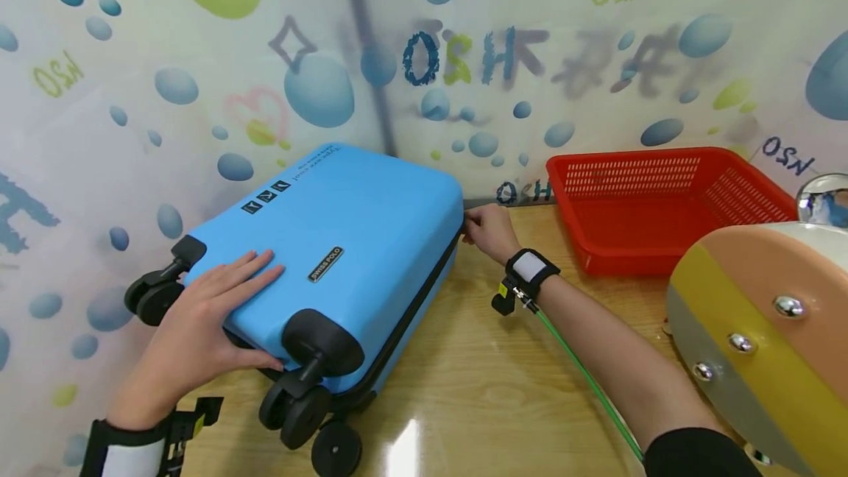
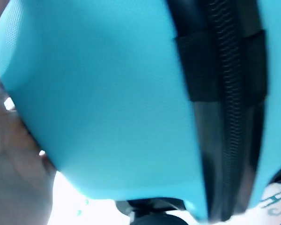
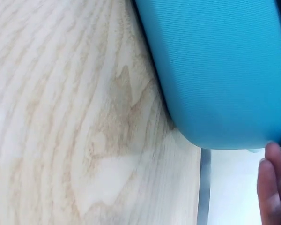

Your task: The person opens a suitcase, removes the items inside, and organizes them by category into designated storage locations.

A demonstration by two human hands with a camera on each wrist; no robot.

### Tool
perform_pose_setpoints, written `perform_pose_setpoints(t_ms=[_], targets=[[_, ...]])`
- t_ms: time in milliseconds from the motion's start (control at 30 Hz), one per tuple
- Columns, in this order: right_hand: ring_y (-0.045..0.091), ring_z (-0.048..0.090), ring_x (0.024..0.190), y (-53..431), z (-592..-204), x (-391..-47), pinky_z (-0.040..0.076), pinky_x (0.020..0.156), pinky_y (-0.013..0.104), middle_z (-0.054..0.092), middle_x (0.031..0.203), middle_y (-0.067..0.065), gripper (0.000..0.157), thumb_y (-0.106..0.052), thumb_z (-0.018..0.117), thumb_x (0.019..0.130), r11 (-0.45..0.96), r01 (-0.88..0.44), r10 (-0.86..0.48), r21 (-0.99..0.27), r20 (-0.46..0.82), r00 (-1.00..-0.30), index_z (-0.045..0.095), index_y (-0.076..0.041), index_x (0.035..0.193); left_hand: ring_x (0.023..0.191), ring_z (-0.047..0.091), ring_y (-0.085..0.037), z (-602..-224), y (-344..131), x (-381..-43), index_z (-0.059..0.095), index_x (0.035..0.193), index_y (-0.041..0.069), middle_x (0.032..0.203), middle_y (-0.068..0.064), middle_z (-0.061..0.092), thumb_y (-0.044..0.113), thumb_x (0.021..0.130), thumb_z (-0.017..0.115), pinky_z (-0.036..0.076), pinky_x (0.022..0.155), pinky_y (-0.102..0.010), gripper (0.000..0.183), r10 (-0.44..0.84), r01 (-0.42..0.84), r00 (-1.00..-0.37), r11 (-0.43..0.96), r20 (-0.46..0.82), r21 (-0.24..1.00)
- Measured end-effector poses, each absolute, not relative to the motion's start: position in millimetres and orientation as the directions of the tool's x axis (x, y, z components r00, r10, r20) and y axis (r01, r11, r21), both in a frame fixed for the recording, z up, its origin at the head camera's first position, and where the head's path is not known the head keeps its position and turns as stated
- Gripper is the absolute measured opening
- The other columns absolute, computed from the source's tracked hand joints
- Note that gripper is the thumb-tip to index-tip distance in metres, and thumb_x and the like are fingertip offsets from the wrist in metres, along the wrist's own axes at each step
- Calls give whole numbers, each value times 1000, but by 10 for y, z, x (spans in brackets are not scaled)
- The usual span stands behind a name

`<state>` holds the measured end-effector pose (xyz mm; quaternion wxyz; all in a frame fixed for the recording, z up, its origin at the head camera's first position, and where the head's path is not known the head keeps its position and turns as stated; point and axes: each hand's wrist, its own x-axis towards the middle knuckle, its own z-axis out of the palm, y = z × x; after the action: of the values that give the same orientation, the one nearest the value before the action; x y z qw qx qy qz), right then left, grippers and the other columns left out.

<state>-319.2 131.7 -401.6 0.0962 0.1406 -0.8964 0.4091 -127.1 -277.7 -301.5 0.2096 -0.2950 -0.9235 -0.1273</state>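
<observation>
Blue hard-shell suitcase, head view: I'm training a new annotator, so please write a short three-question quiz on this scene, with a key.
1. Where does the left hand rest?
A) on the tabletop
B) on the blue hard-shell suitcase
C) in the red basket
2. True or false: the right hand is at the suitcase's far corner, by its black zipper.
3. Fill in: the black label on the suitcase reads "SWISS ____".

Key: 1. B; 2. true; 3. POLO.

white wall [image 1: 464, 50], blue-and-green droplet print, beyond left hand [image 1: 212, 326] and right hand [image 1: 490, 230] | wood-grain table [image 1: 503, 389] below both | bright glare [image 1: 404, 449], nearer the person than both
</observation>
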Motion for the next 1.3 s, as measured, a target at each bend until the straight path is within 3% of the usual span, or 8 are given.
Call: perform_pose_setpoints(t_ms=[100,500,667,800,967,1067,1300], targets=[[17,70,64,1337,-4019,-3208,54,59,26,76,78,12,23,-7,55,98,629,-337,-170,-701,299,-939,78,-4,101,138,48,-28,-3055,-2769,-1263,54,143,25,151,-2,50,66,43,89,40,101,-54,113,483,600,-721,794,497,99],[15,69,64,1446,-4116,-3121,55,60,21,73,79,13,21,-13,60,99,571,-318,-142,-757,291,-946,76,-5,109,132,51,-38,-3072,-2737,-1297,59,139,22,147,-8,54,60,38,91,41,97,-61,112,460,597,-742,784,488,168],[11,69,64,1444,-4156,-3091,58,62,21,73,85,17,22,-11,60,98,472,-257,-116,-843,230,-966,74,-1,112,133,52,-34,-3120,-2755,-1281,61,137,21,145,-9,56,60,35,90,42,96,-59,113,451,606,-721,779,527,162],[12,70,69,1423,-4163,-3088,60,68,27,72,92,21,23,-10,58,99,357,-184,-68,-916,171,-983,72,0,115,137,50,-26,-3177,-2753,-1311,62,136,20,145,-8,56,69,40,84,41,99,-51,111,448,618,-698,771,559,153],[13,70,72,1474,-4192,-3093,61,70,29,71,95,23,24,-10,56,101,333,-185,-46,-925,180,-983,72,0,115,130,54,-35,-3183,-2708,-1392,63,134,20,142,-10,59,75,44,76,42,98,-56,107,443,633,-680,756,584,165],[8,69,69,1554,-4207,-3088,59,68,24,71,94,22,24,-12,57,100,350,-210,-69,-913,198,-978,72,-1,116,126,56,-39,-3147,-2696,-1438,65,133,21,140,-10,60,74,41,77,42,97,-61,107,439,629,-687,758,579,172],[6,68,67,1728,-4221,-3088,59,68,21,69,92,23,29,-14,59,100,321,-220,-163,-921,175,-971,68,1,123,127,55,-36,-3073,-2719,-1417,64,133,24,142,-6,59,66,36,84,42,97,-58,108,444,623,-704,760,554,183]])
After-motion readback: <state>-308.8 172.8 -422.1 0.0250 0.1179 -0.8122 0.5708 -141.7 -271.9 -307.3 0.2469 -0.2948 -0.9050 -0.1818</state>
